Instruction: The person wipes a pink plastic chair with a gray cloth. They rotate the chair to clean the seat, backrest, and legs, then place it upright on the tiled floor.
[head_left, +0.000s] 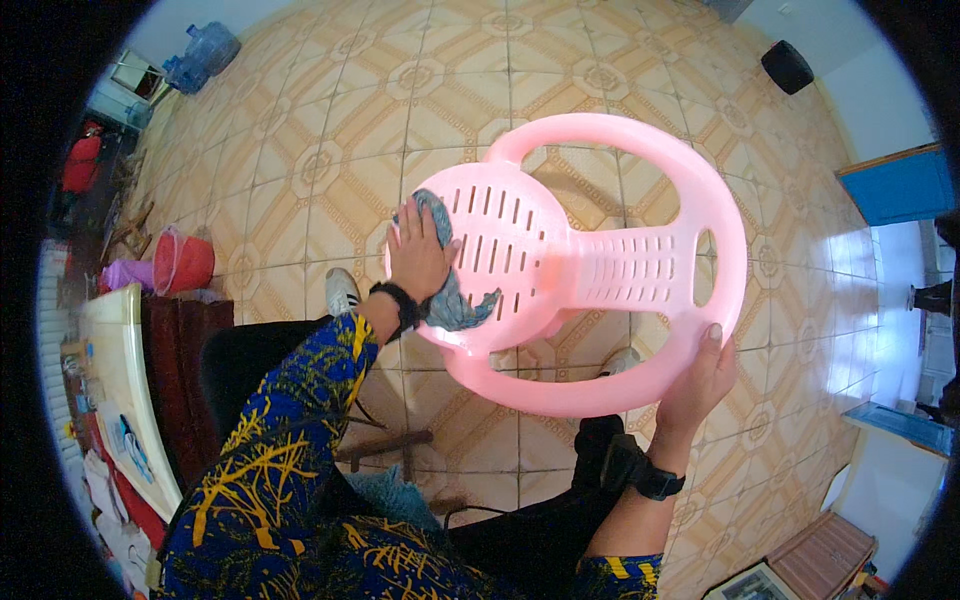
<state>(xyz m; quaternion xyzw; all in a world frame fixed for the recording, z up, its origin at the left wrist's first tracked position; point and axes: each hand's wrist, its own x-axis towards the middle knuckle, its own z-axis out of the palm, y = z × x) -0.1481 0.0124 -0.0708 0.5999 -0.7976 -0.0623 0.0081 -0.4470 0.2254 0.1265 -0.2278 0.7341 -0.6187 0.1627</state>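
A pink plastic chair (559, 262) with a slotted round seat, a slotted back and a looping arm rail is held tilted before me. On the seat lies a crumpled grey-green cloth (454, 304). My left hand (420, 251) presses flat on this cloth, fingers stretched over the seat's edge. At the lower right of the rail, my right hand (697, 379) grips the curved rim, its thumb on top and the other fingers mostly hidden beneath. Both wrists wear dark bands.
Patterned floor tiles (367, 97) surround me. A red bucket (184, 262) stands left, near a white-topped table (135, 390). Water bottles (206, 52) sit far left; a black object (787, 66) lies far right. Below the chair are my shoe (343, 291) and a wooden stool (386, 450).
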